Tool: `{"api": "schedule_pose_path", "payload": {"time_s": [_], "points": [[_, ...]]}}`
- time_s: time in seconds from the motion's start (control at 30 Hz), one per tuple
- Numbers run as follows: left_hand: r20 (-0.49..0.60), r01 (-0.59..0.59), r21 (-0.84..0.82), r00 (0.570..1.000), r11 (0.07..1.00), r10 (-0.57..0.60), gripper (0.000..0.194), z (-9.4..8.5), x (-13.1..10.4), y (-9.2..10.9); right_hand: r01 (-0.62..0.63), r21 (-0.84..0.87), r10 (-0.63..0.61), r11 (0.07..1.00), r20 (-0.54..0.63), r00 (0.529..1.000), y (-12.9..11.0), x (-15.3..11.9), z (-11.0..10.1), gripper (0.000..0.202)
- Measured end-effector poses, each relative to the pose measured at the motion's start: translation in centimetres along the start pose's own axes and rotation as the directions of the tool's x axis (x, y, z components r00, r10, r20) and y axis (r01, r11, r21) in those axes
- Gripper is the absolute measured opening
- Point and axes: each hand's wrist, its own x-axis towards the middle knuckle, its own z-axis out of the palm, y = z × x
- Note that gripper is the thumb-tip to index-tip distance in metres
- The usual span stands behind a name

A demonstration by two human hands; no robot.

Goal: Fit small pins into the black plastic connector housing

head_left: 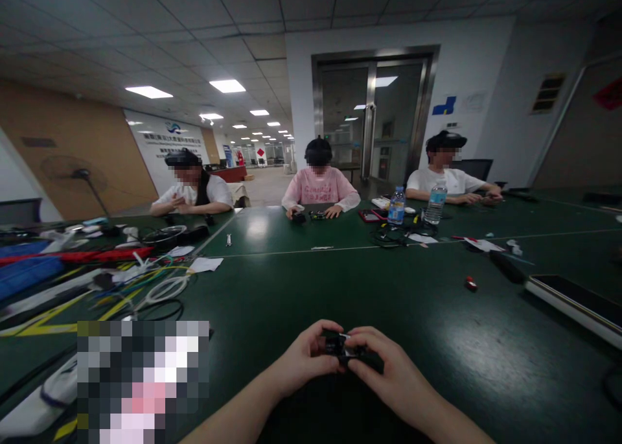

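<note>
Close to me, low in the head view, a small black object with a pale, shiny patch (344,345) is held between both hands, just above the green table (272,295). Its kind cannot be made out. My left hand (308,356) grips its left end between thumb and fingers. From the other side, my right hand (381,363) pinches its right part, with the fingers on top and the thumb in front. Fingers of both hands cover much of the object.
Cables (165,288), a power strip (43,392) and papers (207,264) clutter the left. At right lie a small red item (470,283) and a flat dark-topped box (578,301). Water bottles (397,205) stand farther back. Three people sit across the table, including one in pink (321,191).
</note>
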Motion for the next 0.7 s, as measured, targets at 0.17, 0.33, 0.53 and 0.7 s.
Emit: {"api": "schedule_pose_path", "payload": {"time_s": [0.17,0.33,0.53,0.7], "points": [[-0.002,-0.003,-0.005,1.000,1.000,0.003,0.043,0.2,0.0,0.1,-0.017,0.002,0.017,1.000,-0.003,1.000,-0.1,-0.2,0.1,0.018],[-0.017,0.003,0.003,1.000,1.000,-0.003,0.044,-0.1,0.0,-0.1,-0.086,0.035,0.088,0.996,-0.063,0.994,-0.2,-0.1,-0.2,0.016],[-0.032,0.011,0.006,0.999,1.000,-0.011,0.044,-0.5,0.1,-0.4,-0.137,0.195,0.171,0.971,-0.171,0.970,0.1,0.3,-1.1,0.023],[-0.033,0.007,0.008,0.999,1.000,-0.006,0.043,-0.7,0.1,-0.4,-0.143,0.389,0.242,0.910,-0.220,0.945,0.7,0.5,-1.5,0.028]]}}
